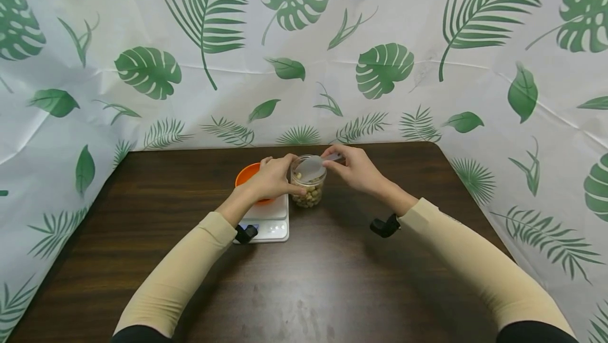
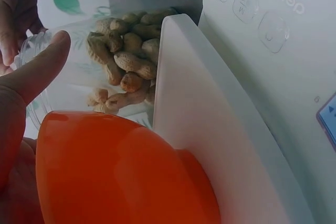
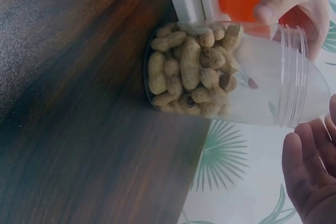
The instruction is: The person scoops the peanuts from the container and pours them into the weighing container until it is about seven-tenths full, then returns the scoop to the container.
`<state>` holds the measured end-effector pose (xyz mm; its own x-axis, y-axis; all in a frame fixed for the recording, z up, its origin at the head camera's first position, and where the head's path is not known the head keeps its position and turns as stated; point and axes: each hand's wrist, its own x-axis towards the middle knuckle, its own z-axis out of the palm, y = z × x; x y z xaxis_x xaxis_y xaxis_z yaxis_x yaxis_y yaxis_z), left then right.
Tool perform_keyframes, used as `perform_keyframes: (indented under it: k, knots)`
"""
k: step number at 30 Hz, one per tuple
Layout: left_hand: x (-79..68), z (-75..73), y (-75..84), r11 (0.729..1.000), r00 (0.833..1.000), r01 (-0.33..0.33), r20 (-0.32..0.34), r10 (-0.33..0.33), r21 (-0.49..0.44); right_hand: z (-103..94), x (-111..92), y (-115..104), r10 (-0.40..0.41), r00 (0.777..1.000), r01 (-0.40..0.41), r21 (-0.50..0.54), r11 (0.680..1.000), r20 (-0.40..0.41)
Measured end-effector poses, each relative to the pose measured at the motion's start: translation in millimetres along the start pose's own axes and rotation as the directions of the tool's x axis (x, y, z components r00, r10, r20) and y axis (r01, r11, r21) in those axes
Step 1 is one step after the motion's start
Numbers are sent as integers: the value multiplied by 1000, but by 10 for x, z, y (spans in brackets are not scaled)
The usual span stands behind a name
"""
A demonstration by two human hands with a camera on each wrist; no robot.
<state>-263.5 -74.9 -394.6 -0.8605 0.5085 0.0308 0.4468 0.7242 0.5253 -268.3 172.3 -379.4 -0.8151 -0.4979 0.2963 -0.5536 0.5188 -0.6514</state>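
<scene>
A clear jar (image 1: 309, 197) stands upright on the table, its lower part filled with unshelled peanuts (image 3: 191, 72). My left hand (image 1: 273, 178) holds the jar near its threaded neck, thumb on the near side and fingers on the far side. With thumb and fingers, my right hand (image 1: 351, 166) pinches the handle of a translucent white spoon (image 1: 311, 168). The spoon's bowl lies at the jar's mouth, above the peanuts. Just left of the jar, an orange bowl (image 2: 121, 161) sits on a white kitchen scale (image 1: 274, 230), partly hidden under my left hand and wrist.
The dark wooden table (image 1: 304, 279) reaches back to a white cloth (image 1: 328, 84) printed with green leaves. The scale's display (image 2: 329, 120) faces the near side. Black wrist cameras (image 1: 386, 226) hang under both forearms.
</scene>
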Motion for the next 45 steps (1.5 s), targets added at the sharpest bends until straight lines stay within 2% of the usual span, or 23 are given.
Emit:
perform_keyframes:
  k: [11,19,24,29,34,45]
  knots:
    - [12,12,-23,1000,1000,2,-8,-2,-8,-73,-28,-60,26,1000,-26,46,999,-3]
    - [18,3,-32,1000,1000,7,-8,-7,-8,-123,-37,-4,94,995,-90,119,989,-30]
    - [17,3,-36,1000,1000,5,-9,-6,-16,-114,-40,25,105,994,-98,149,984,-35]
    - [12,3,-30,1000,1000,11,-5,-11,-17,-161,-78,-165,130,991,-123,140,983,-44]
    - [14,2,-33,1000,1000,11,-4,-11,-19,-213,-110,-340,120,991,-111,146,983,-58]
    - [19,7,-39,1000,1000,5,2,-5,-25,-217,-150,-323,117,990,-103,157,982,-82]
